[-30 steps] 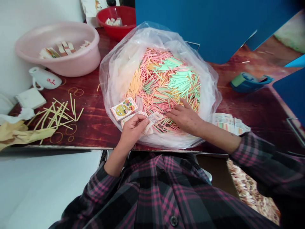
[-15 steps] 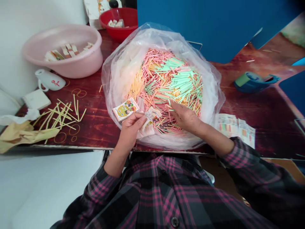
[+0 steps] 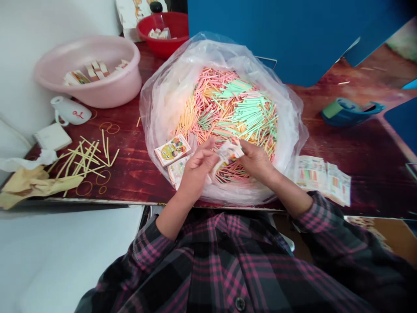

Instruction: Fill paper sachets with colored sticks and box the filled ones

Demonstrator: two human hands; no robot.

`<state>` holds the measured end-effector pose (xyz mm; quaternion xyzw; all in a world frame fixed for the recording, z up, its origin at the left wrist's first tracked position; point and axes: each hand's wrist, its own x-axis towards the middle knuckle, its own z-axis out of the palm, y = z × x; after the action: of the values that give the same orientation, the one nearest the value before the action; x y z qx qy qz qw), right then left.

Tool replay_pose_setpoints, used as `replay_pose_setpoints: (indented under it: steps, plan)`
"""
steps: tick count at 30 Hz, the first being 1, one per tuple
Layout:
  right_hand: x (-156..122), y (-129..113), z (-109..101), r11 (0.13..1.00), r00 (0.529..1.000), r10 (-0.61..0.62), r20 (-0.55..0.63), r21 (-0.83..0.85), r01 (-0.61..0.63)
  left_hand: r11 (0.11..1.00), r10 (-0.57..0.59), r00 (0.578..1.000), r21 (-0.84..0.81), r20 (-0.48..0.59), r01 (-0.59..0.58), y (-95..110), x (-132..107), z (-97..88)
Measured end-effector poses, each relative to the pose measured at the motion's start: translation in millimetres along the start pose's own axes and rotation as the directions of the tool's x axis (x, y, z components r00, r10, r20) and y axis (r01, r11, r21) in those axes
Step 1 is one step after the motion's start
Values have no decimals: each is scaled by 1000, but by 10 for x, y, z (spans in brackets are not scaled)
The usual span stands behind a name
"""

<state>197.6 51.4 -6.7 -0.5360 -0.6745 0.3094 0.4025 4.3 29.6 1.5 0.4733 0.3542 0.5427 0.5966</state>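
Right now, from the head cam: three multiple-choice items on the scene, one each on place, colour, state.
1. Where is the paper slip?
A. Between the left hand and right hand
B. In the basin
C. On the mug

2. What colour is the bowl beyond the bag?
A. Blue
B. Green
C. Red

3. What state is the bag in?
A. Tied shut
B. Open, with coloured sticks showing
C. Flat and empty

1: A, the slip sits over the bag with fingers of both hands on it.
2: C, the bowl's wall and rim show red.
3: B, the film spreads wide around a heap of sticks.
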Motion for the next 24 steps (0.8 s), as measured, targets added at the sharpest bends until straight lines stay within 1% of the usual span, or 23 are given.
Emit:
replay_pose_setpoints:
  steps: [1, 2, 3, 5, 6, 7, 8, 10, 12, 13, 15, 17, 20, 22, 23, 24]
  plan:
    - [30, -51, 10, 992, 995, 53, -82, 122, -42, 993, -6, 998, -120, -68, -2, -3, 9, 17]
    - [60, -110, 33, 960, 983, 110, -144, 271, -68, 974, -28, 993, -227, -116, 1, -3, 24, 52]
    - [87, -174, 70, 901, 968, 167, -186, 427, -73, 949, -67, 987, -314, -143, 18, 0, 43, 105]
    - [118, -297, 187, 741, 941, 257, -222, 670, -44, 889, -176, 975, -448, -139, 96, 0, 83, 250]
    - [118, -346, 263, 672, 930, 290, -226, 740, -30, 852, -236, 964, -504, -120, 146, -4, 100, 330]
    - [107, -384, 345, 624, 922, 318, -222, 781, -28, 809, -283, 954, -558, -99, 183, -12, 113, 406]
    - [88, -408, 427, 601, 915, 343, -214, 799, -38, 771, -318, 943, -607, -100, 195, -23, 122, 471]
    - [35, -420, 566, 603, 907, 373, -198, 794, -75, 714, -369, 921, -672, -123, 196, -46, 129, 555]
    - [-14, -403, 647, 643, 909, 369, -195, 760, -98, 695, -405, 903, -691, -147, 199, -60, 125, 578]
    - [-31, -393, 662, 668, 912, 356, -202, 737, -98, 695, -409, 900, -690, -149, 202, -62, 120, 573]
    - [-46, -385, 648, 710, 919, 328, -217, 699, -89, 703, -394, 908, -683, -142, 198, -49, 109, 544]
    - [-42, -404, 589, 720, 932, 306, -196, 688, -91, 718, -377, 919, -664, -117, 210, -16, 96, 497]
    - [-32, -453, 445, 688, 949, 277, -152, 721, -85, 782, -339, 938, -578, -77, 235, 59, 79, 383]
    - [-34, -452, 319, 675, 951, 285, -123, 730, -107, 844, -266, 959, -505, -98, 182, 116, 70, 274]
    - [-36, -432, 249, 689, 951, 292, -96, 711, -140, 869, -228, 966, -473, -120, 146, 145, 67, 211]
    - [-40, -398, 178, 722, 952, 298, -72, 669, -175, 887, -199, 970, -446, -143, 116, 171, 64, 146]
